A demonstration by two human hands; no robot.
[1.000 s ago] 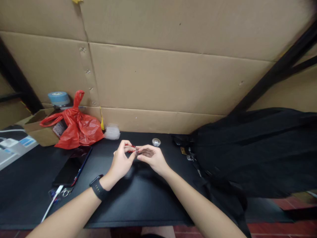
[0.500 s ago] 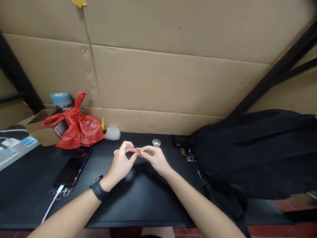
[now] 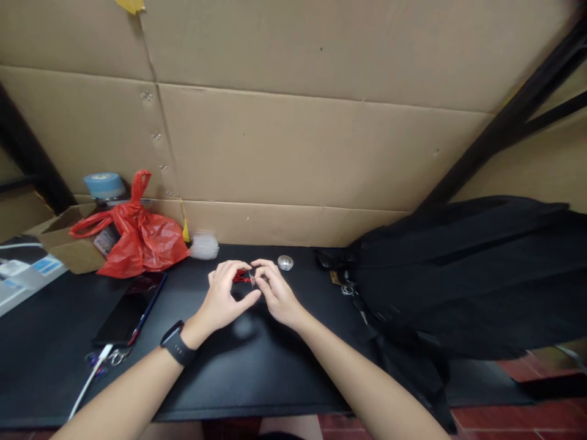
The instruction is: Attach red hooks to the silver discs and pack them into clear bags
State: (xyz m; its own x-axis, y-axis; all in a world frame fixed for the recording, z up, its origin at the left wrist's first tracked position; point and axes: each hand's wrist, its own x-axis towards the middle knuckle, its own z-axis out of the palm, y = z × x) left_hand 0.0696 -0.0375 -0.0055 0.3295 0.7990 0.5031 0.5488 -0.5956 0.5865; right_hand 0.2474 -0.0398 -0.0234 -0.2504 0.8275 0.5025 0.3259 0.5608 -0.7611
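My left hand (image 3: 223,297), with a black watch on its wrist, and my right hand (image 3: 274,291) meet just above the black table (image 3: 257,373). Both pinch a small red thing with a thin metal part (image 3: 243,278) between their fingertips. What it is exactly is too small to tell. A small round silver piece (image 3: 285,263) lies on the table just right of my right hand's fingers.
A red plastic bag (image 3: 135,235), a cardboard box (image 3: 68,241) and a blue tape roll (image 3: 104,185) sit at the back left. A dark phone (image 3: 126,311), keys and a white cable (image 3: 92,373) lie left. Black cloth (image 3: 458,275) covers the right side. Cardboard wall behind.
My hands have come closer together and dropped slightly toward the table, still pinching the small red thing. The view shifted a little.
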